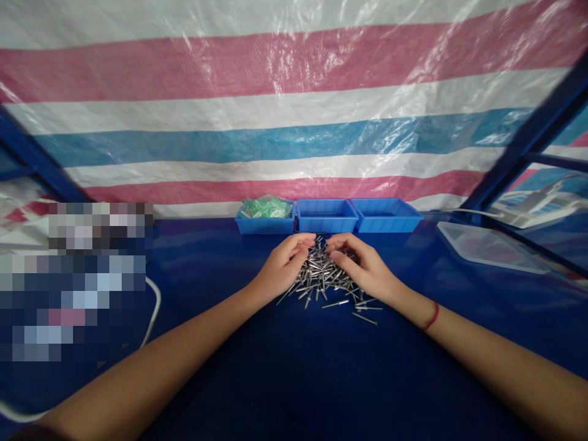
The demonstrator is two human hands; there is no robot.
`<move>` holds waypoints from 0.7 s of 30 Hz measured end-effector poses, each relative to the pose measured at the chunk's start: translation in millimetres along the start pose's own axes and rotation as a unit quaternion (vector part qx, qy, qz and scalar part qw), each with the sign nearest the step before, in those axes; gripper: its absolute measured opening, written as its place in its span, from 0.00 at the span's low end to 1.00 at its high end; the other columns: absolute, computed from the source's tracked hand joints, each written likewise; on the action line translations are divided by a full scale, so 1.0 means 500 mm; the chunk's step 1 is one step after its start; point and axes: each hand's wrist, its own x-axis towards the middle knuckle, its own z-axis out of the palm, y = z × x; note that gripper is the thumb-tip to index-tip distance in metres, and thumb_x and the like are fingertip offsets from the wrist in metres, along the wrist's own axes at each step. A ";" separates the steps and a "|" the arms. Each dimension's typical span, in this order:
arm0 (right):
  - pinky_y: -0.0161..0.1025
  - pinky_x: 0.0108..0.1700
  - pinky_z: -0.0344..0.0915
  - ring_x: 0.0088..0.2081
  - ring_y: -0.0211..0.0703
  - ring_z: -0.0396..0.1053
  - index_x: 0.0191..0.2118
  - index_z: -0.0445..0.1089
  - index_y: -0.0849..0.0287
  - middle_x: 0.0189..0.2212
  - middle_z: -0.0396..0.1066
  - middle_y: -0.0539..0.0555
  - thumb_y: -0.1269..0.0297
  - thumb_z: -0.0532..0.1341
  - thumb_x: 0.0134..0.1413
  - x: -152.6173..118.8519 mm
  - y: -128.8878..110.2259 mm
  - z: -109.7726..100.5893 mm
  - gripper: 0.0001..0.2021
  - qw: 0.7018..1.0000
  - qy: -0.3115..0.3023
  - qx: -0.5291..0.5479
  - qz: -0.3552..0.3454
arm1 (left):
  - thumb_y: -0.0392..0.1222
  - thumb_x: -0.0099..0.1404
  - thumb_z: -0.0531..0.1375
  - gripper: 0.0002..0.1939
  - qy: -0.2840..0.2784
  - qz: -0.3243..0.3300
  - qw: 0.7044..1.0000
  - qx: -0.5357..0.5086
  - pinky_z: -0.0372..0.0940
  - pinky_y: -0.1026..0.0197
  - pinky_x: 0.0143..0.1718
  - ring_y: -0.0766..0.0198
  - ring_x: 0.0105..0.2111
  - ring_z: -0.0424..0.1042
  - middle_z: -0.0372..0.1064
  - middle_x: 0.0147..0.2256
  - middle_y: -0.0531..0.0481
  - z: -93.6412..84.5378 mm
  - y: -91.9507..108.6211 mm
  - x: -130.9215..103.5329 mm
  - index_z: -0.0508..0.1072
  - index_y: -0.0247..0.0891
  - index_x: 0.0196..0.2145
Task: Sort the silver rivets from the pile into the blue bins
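A heap of silver blind rivets (320,269) lies on the dark blue tabletop, with several loose ones scattered at its near edge. My left hand (285,266) curves along the left side of the heap, thumb apart from the fingers. Facing it, my right hand (362,264) cups the right side, its fingers bent inward and its thumb over the rivets. Both hands seem to touch the outer rivets without gripping any. Behind them, a blue bin (265,226) holds green-tinted plastic packets. The middle blue bin (327,223) and the right blue bin (388,225) show bare insides.
A translucent plastic lid (491,248) lies on the table at right, near a white device (542,205) with a cable. At left is a white cord (154,300) beside a blurred-out area. A striped plastic sheet (275,141) hangs behind, between blue frame posts.
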 end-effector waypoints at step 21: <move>0.47 0.44 0.56 0.40 0.46 0.63 0.33 0.71 0.56 0.33 0.69 0.53 0.67 0.56 0.55 -0.017 -0.054 -0.029 0.06 0.939 -0.155 -0.242 -0.191 | 0.35 0.67 0.51 0.10 0.025 0.105 0.983 0.146 0.64 0.58 0.47 0.62 0.44 0.69 0.69 0.43 0.47 0.000 0.011 -0.014 0.68 0.38 0.43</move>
